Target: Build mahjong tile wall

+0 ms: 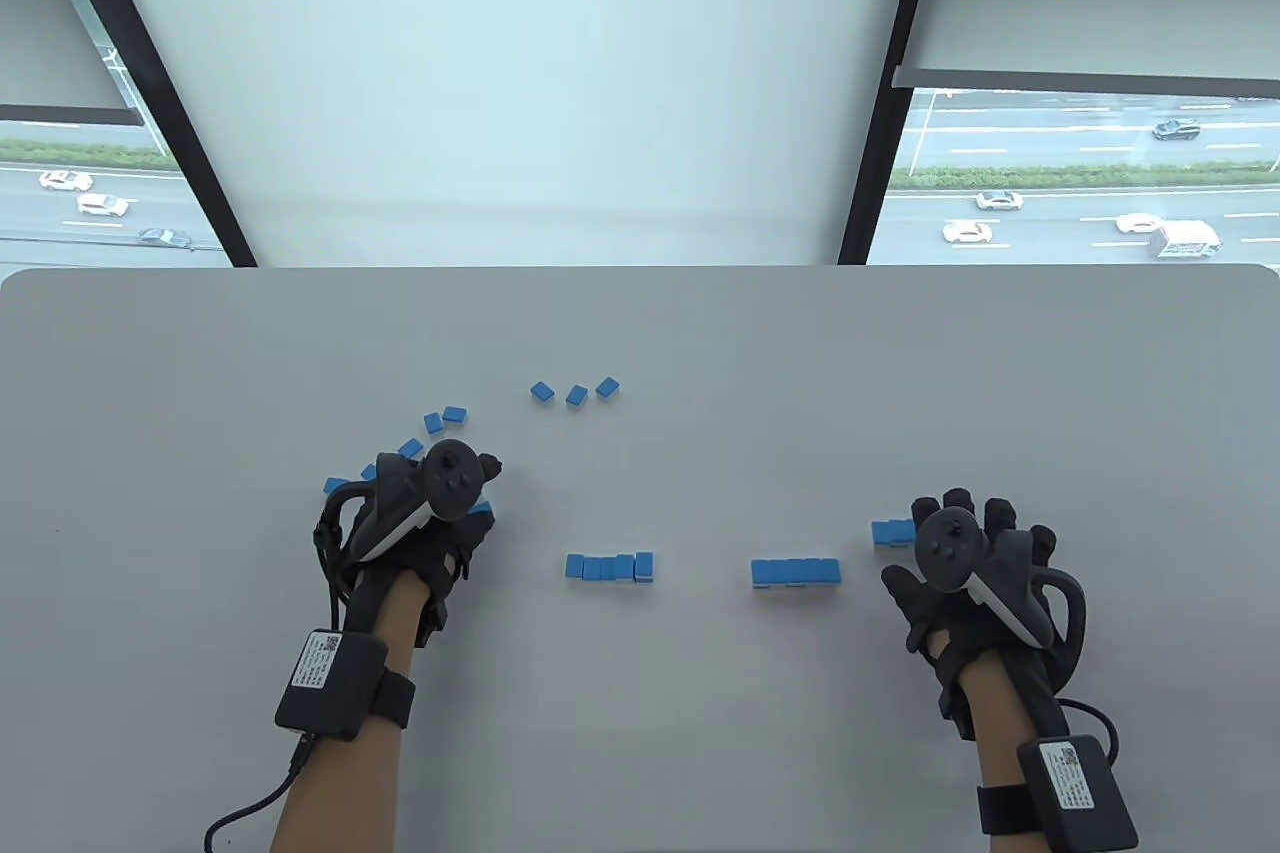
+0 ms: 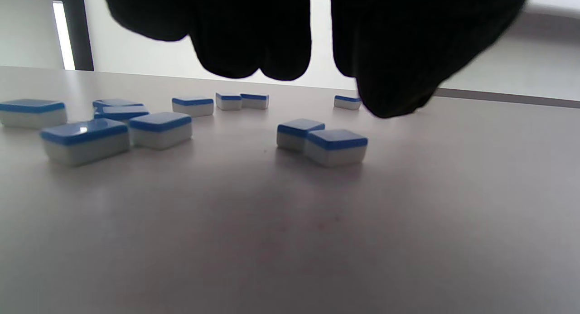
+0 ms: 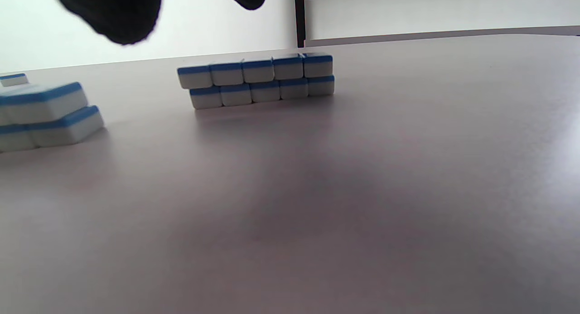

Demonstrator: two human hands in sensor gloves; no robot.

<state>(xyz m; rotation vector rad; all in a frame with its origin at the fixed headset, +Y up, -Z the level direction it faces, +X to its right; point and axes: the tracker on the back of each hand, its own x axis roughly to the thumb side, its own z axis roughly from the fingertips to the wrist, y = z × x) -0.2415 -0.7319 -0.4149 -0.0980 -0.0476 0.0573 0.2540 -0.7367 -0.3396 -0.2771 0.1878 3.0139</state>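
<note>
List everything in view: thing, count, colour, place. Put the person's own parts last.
left wall segment: one, five tiles long, two layers per the right wrist view, blue tops over white, table centre.
middle wall segment: one, blue and white, right of centre.
right tile stack: one, blue and white, partly behind the right hand.
far loose tiles: three, blue-topped, beyond the walls.
scattered tiles: several, exact count hidden, blue-topped, around the left hand.
table: one, grey.
left hand: black glove, above scattered tiles.
right hand: black glove, fingers spread, holding nothing.

Grey table with scattered blue-backed tiles and short two-layer tile rows near the front.
</note>
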